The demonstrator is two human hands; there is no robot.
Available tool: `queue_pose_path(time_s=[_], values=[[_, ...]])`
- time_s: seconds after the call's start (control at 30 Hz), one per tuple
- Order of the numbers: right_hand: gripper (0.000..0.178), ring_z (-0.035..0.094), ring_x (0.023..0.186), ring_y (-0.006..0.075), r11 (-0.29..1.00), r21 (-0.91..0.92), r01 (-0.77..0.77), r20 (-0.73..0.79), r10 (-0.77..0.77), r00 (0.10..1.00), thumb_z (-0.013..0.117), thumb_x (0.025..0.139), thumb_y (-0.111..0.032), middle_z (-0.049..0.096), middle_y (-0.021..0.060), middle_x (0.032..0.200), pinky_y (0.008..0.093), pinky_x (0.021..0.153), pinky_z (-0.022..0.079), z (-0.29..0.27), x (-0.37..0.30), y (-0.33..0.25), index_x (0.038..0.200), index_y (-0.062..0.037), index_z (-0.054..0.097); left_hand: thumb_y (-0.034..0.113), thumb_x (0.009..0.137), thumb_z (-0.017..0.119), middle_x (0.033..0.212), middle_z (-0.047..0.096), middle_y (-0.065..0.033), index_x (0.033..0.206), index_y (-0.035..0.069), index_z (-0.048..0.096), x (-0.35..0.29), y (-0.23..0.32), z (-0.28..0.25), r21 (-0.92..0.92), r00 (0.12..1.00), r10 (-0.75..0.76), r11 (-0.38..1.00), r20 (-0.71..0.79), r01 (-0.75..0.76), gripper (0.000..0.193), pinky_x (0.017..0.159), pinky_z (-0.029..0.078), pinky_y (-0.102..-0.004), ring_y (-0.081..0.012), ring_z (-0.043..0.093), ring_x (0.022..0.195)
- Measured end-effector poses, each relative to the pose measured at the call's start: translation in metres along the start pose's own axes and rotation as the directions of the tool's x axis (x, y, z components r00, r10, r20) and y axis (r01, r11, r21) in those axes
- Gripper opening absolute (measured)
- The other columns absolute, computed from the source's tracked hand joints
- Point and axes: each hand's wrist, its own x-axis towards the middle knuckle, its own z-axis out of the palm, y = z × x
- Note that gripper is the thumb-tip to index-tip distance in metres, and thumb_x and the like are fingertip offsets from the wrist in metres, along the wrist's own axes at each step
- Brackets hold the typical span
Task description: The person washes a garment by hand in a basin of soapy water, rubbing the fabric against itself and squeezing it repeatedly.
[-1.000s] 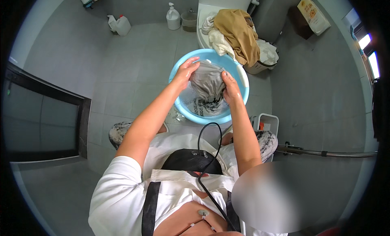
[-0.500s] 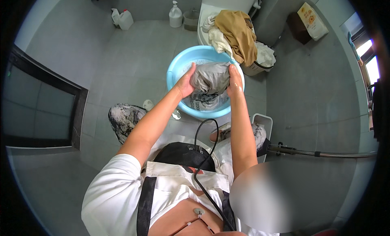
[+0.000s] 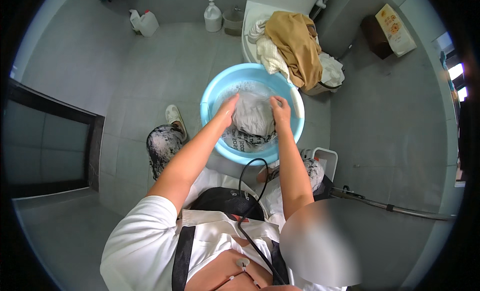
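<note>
A light blue plastic basin (image 3: pixel 209 93) stands on the floor in front of me, with foamy water inside. In it lies a wet, bunched grey garment (image 3: pixel 253 116), its lower part dark-printed and spread in the water. My left hand (image 3: pixel 228 111) holds the garment's left side, its fingers partly hidden by the cloth. Along the right side, my right hand (image 3: pixel 281 111) has its fingers bent over the garment's edge, thumb side toward the cloth.
Beyond the basin, a tan garment (image 3: pixel 295 43) and cream knitwear (image 3: pixel 272 56) lie on a white toilet (image 3: pixel 277 1). A waste bin (image 3: pixel 330 73) stands beside it. A pump bottle (image 3: pixel 212 17) and white jugs (image 3: pixel 146 24) stand by the far wall. A black cable (image 3: pixel 241 176) loops before me.
Both hands have lowered the grey garment into the basin, and it is more bunched now. The right hand has turned, its fingers bending over the cloth. My left shoe now shows more fully.
</note>
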Motion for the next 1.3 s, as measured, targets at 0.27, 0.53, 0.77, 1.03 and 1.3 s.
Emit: queue_pose_path(time_s=[0.27, 0.53, 0.77, 1.03, 1.3], values=[[0.04, 0.054, 0.09, 0.0344, 0.721, -0.689, 0.079, 0.25, 0.134, 0.959, 0.06, 0.069, -0.032, 0.058, 0.0202, 0.095, 0.0395, 0.078, 0.042, 0.043, -0.001, -0.001, 0.099, -0.0054, 0.057, 0.017, 0.077, 0.048, 0.098, 0.056, -0.0202, 0.1, 0.004, 0.054, 0.029, -0.015, -0.014, 0.98, 0.934, 0.358, 0.181, 0.012, -0.082, 0.027, 0.082, 0.04, -0.0392, -0.0353, 0.052, 0.094], [0.028, 0.055, 0.078, 0.0254, 0.888, -0.456, 0.049, 0.207, 0.052, 0.977, 0.055, 0.075, -0.022, 0.059, 0.0159, 0.087, 0.0336, 0.073, 0.043, 0.058, 0.04, 0.07, 0.093, -0.001, 0.056, 0.022, 0.072, 0.051, 0.102, 0.054, -0.0209, 0.103, -0.001, 0.051, 0.022, -0.006, -0.008, 0.84, 0.945, 0.306, 0.538, -0.12, -0.067, 0.039, 0.082, 0.04, -0.0406, -0.0332, 0.052, 0.095], [0.021, 0.051, 0.066, 0.0142, 0.947, 0.264, 0.184, 0.227, -0.247, 0.942, 0.054, 0.078, -0.018, 0.056, 0.0112, 0.072, 0.0282, 0.062, 0.042, 0.025, -0.012, -0.05, 0.092, -0.0025, 0.051, 0.038, 0.078, 0.048, 0.104, 0.055, -0.0103, 0.107, 0.007, 0.052, 0.007, 0.026, 0.005, -0.205, 0.99, -0.13, 0.969, 0.048, 0.137, 0.043, 0.082, 0.041, -0.0416, -0.0258, 0.052, 0.093], [0.023, 0.055, 0.068, 0.0368, 0.842, -0.065, 0.536, 0.329, -0.489, 0.808, 0.059, 0.075, -0.026, 0.056, 0.0213, 0.072, 0.0384, 0.059, 0.044, 0.027, -0.064, -0.099, 0.083, -0.006, 0.053, 0.049, 0.081, 0.045, 0.087, 0.052, -0.0083, 0.093, 0.007, 0.05, 0.001, 0.009, 0.036, -0.215, 0.962, 0.125, 0.974, 0.242, -0.072, 0.044, 0.072, 0.042, -0.0353, -0.0207, 0.051, 0.08], [0.023, 0.055, 0.063, 0.0367, 0.907, 0.045, 0.419, 0.106, -0.422, 0.9, 0.055, 0.077, -0.023, 0.054, 0.0204, 0.064, 0.0414, 0.058, 0.041, 0.033, -0.031, -0.098, 0.09, -0.0056, 0.049, 0.035, 0.085, 0.042, 0.091, 0.053, -0.0114, 0.1, 0.002, 0.047, -0.026, 0.02, 0.08, -0.149, 0.978, 0.142, 0.975, -0.151, -0.165, 0.037, 0.071, 0.045, -0.0347, -0.0212, 0.053, 0.083]])
